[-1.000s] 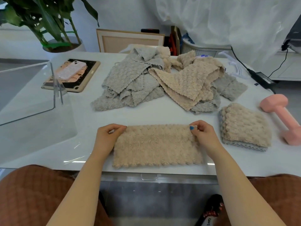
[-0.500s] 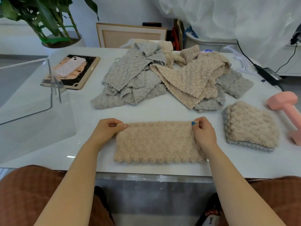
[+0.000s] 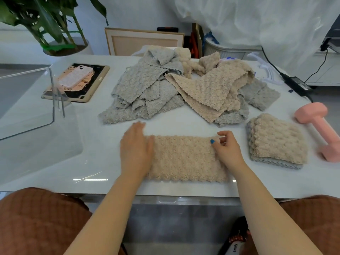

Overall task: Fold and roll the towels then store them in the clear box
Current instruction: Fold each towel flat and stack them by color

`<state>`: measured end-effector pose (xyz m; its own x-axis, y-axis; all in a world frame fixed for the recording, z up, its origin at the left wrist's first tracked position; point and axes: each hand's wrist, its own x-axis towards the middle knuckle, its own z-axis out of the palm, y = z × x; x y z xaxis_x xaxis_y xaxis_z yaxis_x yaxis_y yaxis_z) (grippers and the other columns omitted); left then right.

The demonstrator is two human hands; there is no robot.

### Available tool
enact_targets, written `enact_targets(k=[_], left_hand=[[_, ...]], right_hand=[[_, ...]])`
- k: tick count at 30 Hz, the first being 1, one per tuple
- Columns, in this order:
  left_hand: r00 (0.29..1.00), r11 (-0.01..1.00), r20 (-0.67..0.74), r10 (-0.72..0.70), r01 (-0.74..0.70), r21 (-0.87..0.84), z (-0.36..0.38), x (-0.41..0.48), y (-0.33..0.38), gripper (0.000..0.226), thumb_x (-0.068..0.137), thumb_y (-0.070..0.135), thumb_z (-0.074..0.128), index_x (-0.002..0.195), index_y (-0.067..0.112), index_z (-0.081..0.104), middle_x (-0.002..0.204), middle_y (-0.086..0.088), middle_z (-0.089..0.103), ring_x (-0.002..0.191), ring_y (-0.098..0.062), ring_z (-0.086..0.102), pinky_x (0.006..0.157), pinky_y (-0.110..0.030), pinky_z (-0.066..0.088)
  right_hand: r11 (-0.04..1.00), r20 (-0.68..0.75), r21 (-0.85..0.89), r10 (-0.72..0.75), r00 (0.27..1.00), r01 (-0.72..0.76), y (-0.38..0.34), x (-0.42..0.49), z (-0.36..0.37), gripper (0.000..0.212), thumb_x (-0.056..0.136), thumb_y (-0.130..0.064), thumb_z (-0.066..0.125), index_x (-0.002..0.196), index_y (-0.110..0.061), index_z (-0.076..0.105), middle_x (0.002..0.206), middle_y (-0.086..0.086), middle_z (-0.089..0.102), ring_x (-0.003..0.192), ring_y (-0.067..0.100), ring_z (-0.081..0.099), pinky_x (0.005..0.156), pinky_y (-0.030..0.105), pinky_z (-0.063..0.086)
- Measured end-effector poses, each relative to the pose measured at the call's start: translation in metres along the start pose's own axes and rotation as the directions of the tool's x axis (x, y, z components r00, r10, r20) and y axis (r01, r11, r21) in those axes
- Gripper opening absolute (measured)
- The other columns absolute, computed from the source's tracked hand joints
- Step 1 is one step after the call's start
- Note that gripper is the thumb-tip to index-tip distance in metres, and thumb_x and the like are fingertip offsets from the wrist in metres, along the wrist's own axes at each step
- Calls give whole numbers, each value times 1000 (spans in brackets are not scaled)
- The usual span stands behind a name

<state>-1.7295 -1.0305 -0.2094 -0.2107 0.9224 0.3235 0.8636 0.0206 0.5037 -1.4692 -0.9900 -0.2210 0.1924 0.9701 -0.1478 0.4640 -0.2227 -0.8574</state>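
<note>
A beige towel (image 3: 184, 159), folded into a long strip, lies flat near the table's front edge. My left hand (image 3: 137, 150) rests flat and open on its left end, fingers blurred. My right hand (image 3: 227, 149) sits at the strip's right end, thumb and fingers loosely curled at the far corner; whether they pinch the cloth is unclear. Behind lies a loose pile of grey and beige towels (image 3: 184, 91). A folded stack of towels (image 3: 277, 142) sits to the right. The clear box (image 3: 33, 115) stands at the left of the table.
A pink dumbbell (image 3: 318, 131) lies at the right edge. A tablet with a phone (image 3: 77, 81) on it lies behind the clear box. A potted plant (image 3: 55, 30) stands at the far left, a power adapter (image 3: 298, 85) at the far right.
My left hand let go of the towel's far left corner and now lies flat on the left end. My right hand's pinch on the right corner has loosened.
</note>
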Motion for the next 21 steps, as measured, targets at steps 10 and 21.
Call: enact_targets(k=[10,21], left_hand=[[949,982,298,101,-143,122,23,-35,0,71,89,59,16,145,18,34,154,-4,27,144,-22,20,118,-44,5],[862,494,376,-340,504,-709,-18,-57,7,16,100,22,44,108,23,57,87,-3,69,80,-20,69,71,-27,54]], right_hand=[[997,101,-74,38,994,-30,-22,-1,-8,18,89,-9,56,107,-12,57,77,-1,55,65,14,51,56,26,39],[933,669,211,79,739,-292,-123,-18,39,25,90,7,46,102,-6,63,85,9,59,59,20,69,64,27,60]])
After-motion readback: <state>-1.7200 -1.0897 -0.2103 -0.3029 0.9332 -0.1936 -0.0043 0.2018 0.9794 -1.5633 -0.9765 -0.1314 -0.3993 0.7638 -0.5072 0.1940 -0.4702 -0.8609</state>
